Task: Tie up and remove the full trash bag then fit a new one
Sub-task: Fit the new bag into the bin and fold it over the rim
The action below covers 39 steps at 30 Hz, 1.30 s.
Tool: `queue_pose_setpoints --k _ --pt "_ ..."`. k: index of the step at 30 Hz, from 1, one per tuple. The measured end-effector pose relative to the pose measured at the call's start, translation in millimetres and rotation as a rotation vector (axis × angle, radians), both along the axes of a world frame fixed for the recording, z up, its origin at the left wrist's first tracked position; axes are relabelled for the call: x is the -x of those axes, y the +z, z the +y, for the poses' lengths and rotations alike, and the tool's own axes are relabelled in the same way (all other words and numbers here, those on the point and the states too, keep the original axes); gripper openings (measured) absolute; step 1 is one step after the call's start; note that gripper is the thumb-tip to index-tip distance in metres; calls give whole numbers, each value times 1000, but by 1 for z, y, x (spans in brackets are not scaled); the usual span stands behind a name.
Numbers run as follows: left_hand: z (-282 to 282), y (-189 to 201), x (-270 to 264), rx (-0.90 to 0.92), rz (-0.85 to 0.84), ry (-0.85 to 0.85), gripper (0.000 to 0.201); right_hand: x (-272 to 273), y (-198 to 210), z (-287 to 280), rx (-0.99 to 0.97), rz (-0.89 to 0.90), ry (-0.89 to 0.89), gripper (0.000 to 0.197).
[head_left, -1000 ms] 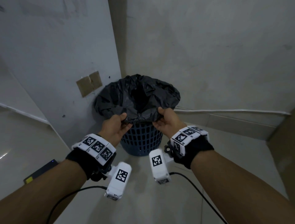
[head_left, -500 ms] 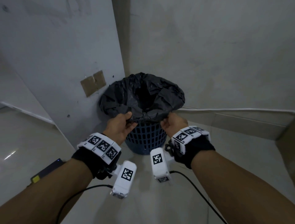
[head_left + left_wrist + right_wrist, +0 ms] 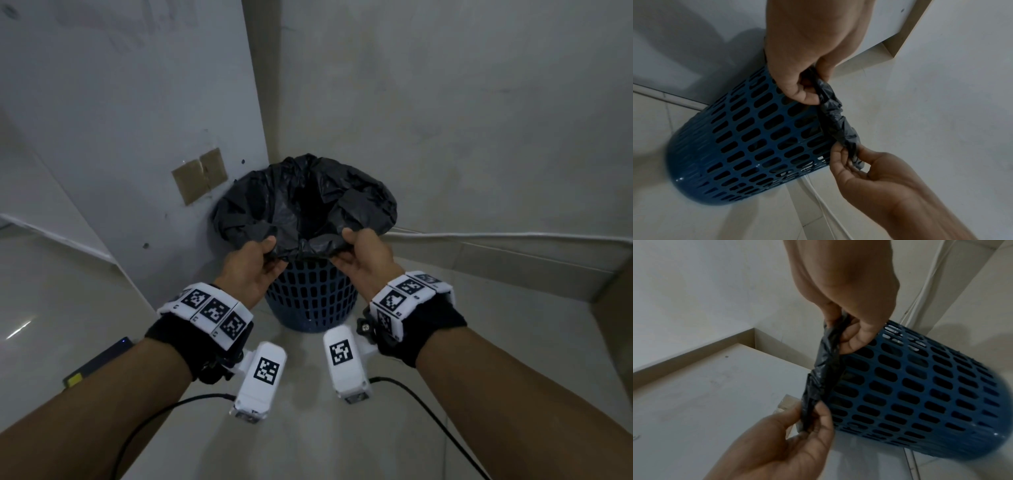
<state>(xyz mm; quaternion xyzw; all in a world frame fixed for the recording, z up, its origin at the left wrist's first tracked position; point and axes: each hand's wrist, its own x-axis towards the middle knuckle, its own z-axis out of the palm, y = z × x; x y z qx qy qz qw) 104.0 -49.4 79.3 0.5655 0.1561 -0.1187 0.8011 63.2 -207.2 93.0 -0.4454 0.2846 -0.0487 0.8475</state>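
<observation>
A black trash bag lines a blue slotted bin standing in the corner, its mouth open and its hem folded over the rim. My left hand pinches the near hem on the left side. My right hand pinches the same hem on the right. In the left wrist view the bunched hem stretches between the left hand and the right hand, just off the bin. The right wrist view shows the same strip. The bag's contents are hidden.
A white panel with a brown tape patch stands left of the bin. A dark device with a yellow label lies on the floor at the left. A white cable runs along the right wall. A brown board borders the right edge.
Both hands have kept hold of the near hem. They shifted slightly along the rim and the hem between them is now bunched into a tighter strip.
</observation>
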Motion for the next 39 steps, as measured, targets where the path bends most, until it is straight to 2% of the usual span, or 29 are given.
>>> queue_pose_setpoints --k 5,8,10,13,18,19,21,23,26,28,30,33,35,39 --pt "3 -3 6 102 -22 115 34 5 5 19 50 40 -2 28" --pt "-8 -5 18 127 -33 72 52 11 11 26 108 80 40 19" --pt "-16 -4 18 96 9 59 43 16 13 28 134 96 100 4" --pt "-23 2 14 64 74 32 38 18 11 24 177 125 177 8" --pt "-17 2 0 -23 104 111 46 31 5 4 247 199 420 76" --pt "-17 3 -2 -21 101 117 48 32 0 -1 243 219 405 85" --pt "-16 4 -3 -16 92 118 50 33 -5 -7 204 205 280 90" --pt "-16 4 -4 -16 80 118 50 30 -4 -11 136 127 140 82" --pt "-14 4 -4 -16 78 110 49 22 2 -15 48 37 -21 49" --pt "-12 4 -3 -7 80 102 48 17 4 -16 -5 23 -89 28" --pt "-10 4 -1 -8 74 75 44 14 2 -17 -39 33 -118 19" --pt "-8 5 2 -21 67 42 37 6 -6 -18 78 29 -102 28" --pt "-6 4 2 -26 71 25 36 2 -9 -19 72 28 -119 37" --pt "-4 3 0 -33 78 14 32 -7 -12 -28 196 62 -104 38"
